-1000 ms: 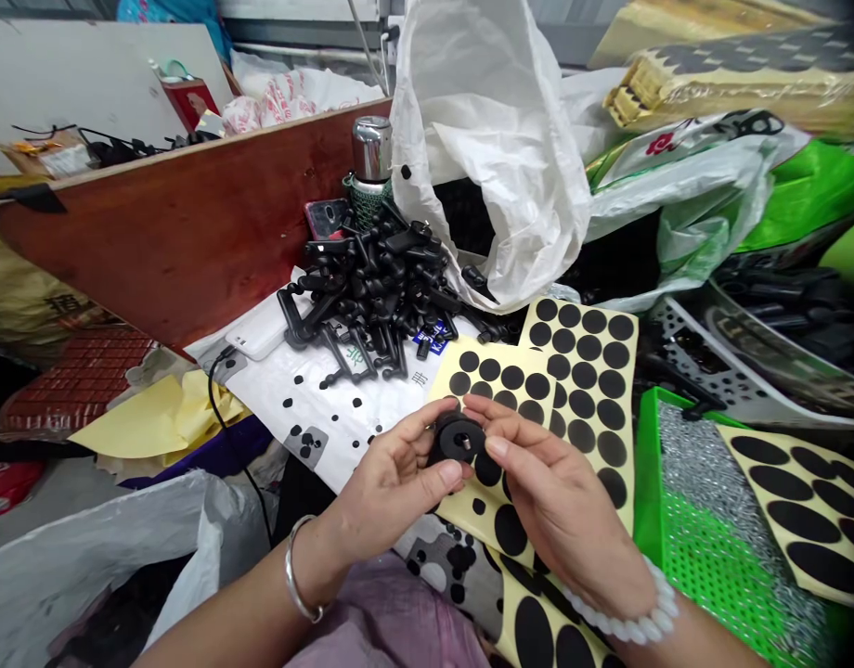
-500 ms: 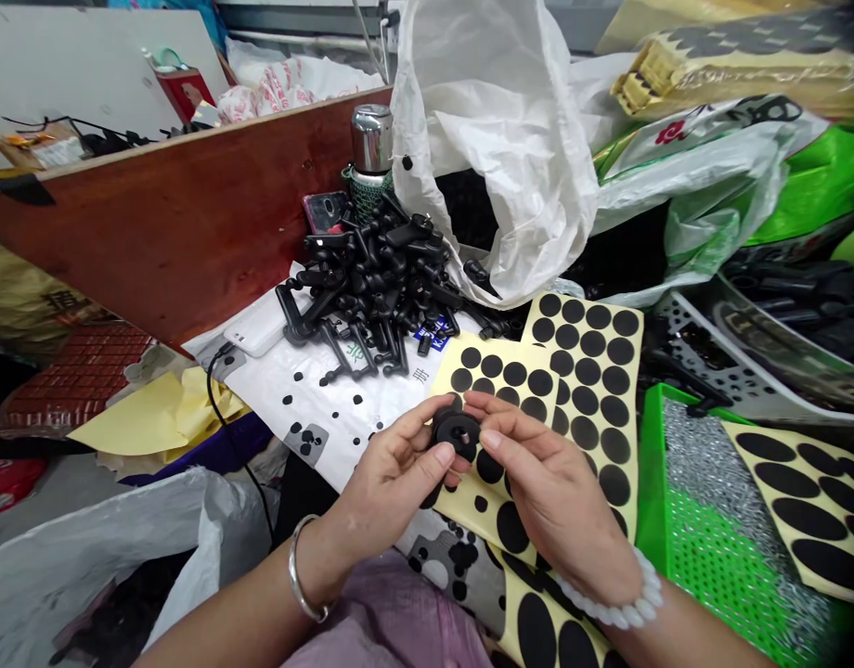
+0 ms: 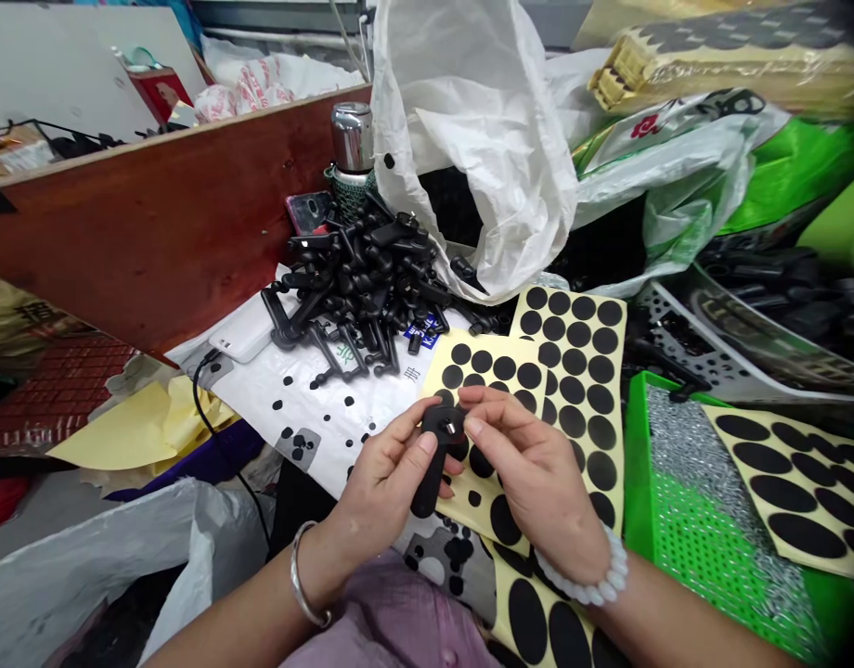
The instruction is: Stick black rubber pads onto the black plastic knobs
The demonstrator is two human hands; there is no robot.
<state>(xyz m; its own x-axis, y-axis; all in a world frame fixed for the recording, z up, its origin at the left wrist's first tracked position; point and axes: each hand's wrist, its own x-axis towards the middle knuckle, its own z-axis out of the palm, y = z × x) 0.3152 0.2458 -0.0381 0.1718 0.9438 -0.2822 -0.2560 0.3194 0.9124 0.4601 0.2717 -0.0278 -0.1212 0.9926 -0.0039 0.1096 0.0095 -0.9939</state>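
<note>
My left hand (image 3: pixel 385 478) grips a small black plastic part (image 3: pixel 433 455) with a round head and a stem running down into the palm. Fingers of my right hand (image 3: pixel 531 473) pinch the round head of the same part from the right. Both hands hover over a yellow backing sheet (image 3: pixel 500 371) covered with black round pads. A second yellow sheet (image 3: pixel 580 371) of black pads lies just behind and to the right. A heap of black plastic parts (image 3: pixel 368 278) sits farther back on a white sheet.
A green perforated tray (image 3: pixel 684 520) of small metal screws stands at the right. Behind the heap are a white plastic bag (image 3: pixel 483 139), a steel flask (image 3: pixel 350 139) and a phone (image 3: pixel 307 211). A brown wooden board (image 3: pixel 141 232) walls the left. A white power bank (image 3: pixel 242 339) with cable lies nearby.
The black part has turned in my hands: its round face tipped away and the stem now shows below my left thumb. The camera view shifted slightly right.
</note>
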